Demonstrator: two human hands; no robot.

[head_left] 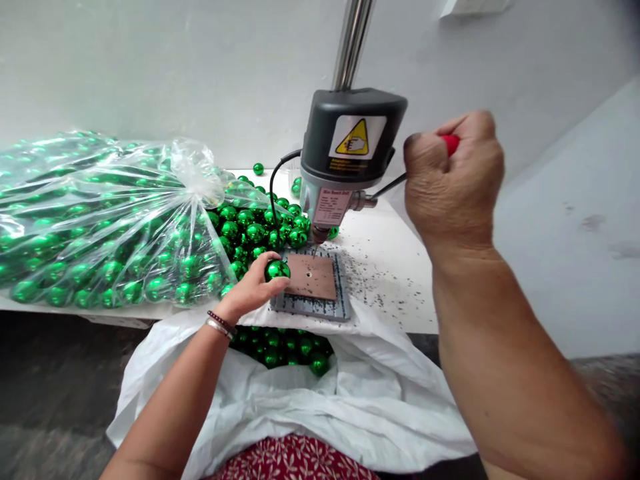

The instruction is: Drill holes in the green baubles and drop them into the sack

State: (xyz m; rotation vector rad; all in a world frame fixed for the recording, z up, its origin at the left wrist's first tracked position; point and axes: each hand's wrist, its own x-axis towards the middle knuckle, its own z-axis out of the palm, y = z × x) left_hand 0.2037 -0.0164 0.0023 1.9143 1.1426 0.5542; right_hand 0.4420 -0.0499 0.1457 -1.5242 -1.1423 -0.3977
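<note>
Head view now: pinching one green ball (277,270) in the left grip (271,272), thumb and fingers clamped on it, at the left edge of the brown plate (320,287), near the bit of one drill (320,120). Clenching the right grip (455,177) round one red knob (451,145), on the lever (393,185). Crowded at left by one clear bag (197,175) on the bench (405,300), alongside loose balls (255,233), too many to count. Showing more below, inside one white sack (390,413).

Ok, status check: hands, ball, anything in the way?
Left hand holding green ball at left edge of brown board. Right hand gripping red handle of drill. Possible clutter: dark bits around board, loose balls behind.
</note>
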